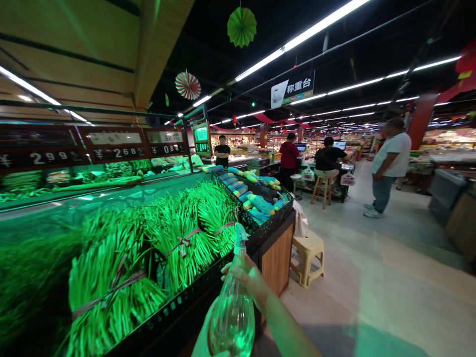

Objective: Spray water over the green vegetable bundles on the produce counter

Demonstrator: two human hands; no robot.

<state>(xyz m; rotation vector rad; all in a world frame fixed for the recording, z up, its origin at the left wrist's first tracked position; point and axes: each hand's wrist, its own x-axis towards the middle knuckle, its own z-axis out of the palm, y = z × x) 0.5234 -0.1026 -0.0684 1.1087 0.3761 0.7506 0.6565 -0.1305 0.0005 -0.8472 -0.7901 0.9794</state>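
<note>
A clear spray bottle [234, 310] with a pale trigger head stands upright in front of me at the bottom middle, some liquid low inside it. My right hand [253, 280] is closed around the bottle's neck, just under the trigger head. My left hand [205, 329] holds the lower body from the left and beneath, partly cut off by the frame's edge. Left of the bottle lie bundles of long green stalks [186, 238], tied with reddish bands, in a black crate [174, 305] under green light.
Netted vegetables [262, 203] fill a crate farther along the stand. A beige plastic stool [308, 253] stands at its end. Price signs [115, 144] hang above the produce. A person in a white shirt [392, 153] stands to the right; others are by the counters behind.
</note>
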